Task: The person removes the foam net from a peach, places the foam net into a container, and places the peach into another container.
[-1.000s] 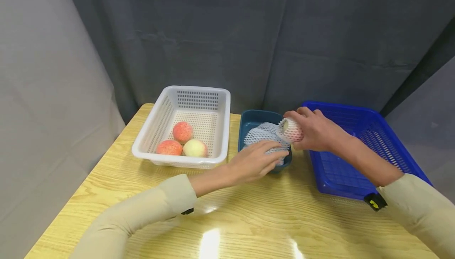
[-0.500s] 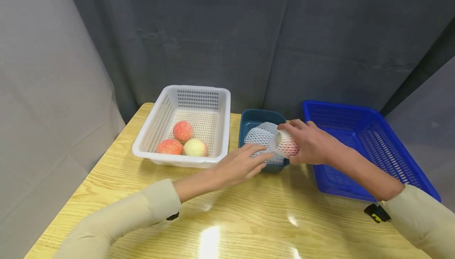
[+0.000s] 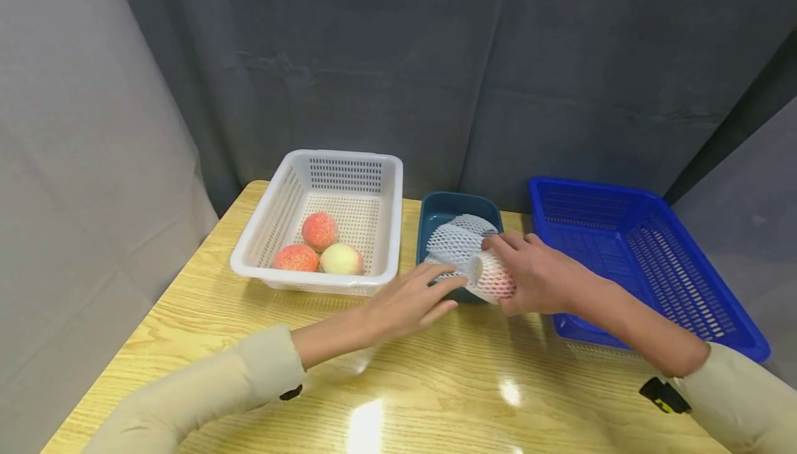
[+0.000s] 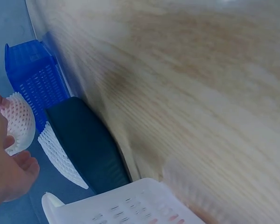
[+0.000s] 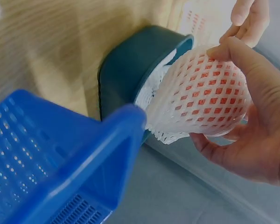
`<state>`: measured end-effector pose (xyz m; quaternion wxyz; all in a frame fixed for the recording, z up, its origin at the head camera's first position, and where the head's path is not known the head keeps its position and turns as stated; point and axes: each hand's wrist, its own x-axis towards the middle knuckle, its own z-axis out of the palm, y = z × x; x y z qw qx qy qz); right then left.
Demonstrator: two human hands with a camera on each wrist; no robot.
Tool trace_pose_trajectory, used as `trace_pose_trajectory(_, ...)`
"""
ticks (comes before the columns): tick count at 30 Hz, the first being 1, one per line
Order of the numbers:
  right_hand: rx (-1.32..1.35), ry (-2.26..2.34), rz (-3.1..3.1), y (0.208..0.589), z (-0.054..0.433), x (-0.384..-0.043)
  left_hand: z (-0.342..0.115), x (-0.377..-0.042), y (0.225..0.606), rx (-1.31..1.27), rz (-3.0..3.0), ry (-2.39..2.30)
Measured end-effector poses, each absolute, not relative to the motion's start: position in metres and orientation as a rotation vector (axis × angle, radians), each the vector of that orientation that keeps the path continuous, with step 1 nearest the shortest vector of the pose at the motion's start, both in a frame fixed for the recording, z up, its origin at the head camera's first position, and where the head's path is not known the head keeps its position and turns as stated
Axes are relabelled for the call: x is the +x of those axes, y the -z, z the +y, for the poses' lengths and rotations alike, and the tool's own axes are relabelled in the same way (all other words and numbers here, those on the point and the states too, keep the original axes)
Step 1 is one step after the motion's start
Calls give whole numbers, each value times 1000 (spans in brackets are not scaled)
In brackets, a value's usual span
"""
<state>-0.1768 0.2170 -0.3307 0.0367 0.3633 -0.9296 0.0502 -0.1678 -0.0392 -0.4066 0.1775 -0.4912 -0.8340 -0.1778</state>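
Observation:
My right hand (image 3: pixel 538 274) grips a peach in a white foam net (image 5: pixel 207 95); red skin shows through the mesh in the right wrist view. The net's open end points left, over the near part of a dark teal bin (image 3: pixel 457 201). My left hand (image 3: pixel 401 305) is just left of that end, fingers loosely bent and nothing seen held; whether a fingertip touches the net I cannot tell. More white foam nets (image 3: pixel 457 239) lie in the bin. In a white basket (image 3: pixel 254 253) sit a peach (image 3: pixel 319 230), a second peach (image 3: pixel 295 258) and a paler third peach (image 3: pixel 342 259), all without nets.
A blue basket (image 3: pixel 647 267) stands right of the teal bin, partly behind my right forearm. All the containers are on a wooden table (image 3: pixel 436 385). A dark grey curtain (image 3: pixel 373 59) hangs behind the table.
My right hand has moved down and slightly left with the netted peach, from above the bin's right side toward its near edge. My left hand has drawn back left and toward me.

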Motion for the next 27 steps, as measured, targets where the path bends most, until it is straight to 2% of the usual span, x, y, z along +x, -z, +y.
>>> trace_pose_trajectory(12,1164,-170,-2912,344,210,-155,-42,-161,414,-1367,-2443,522)
trace_pose_trajectory(27,1233,-159,-2903,367,201,-150,-45,-159,421,-1351,-2481,491)
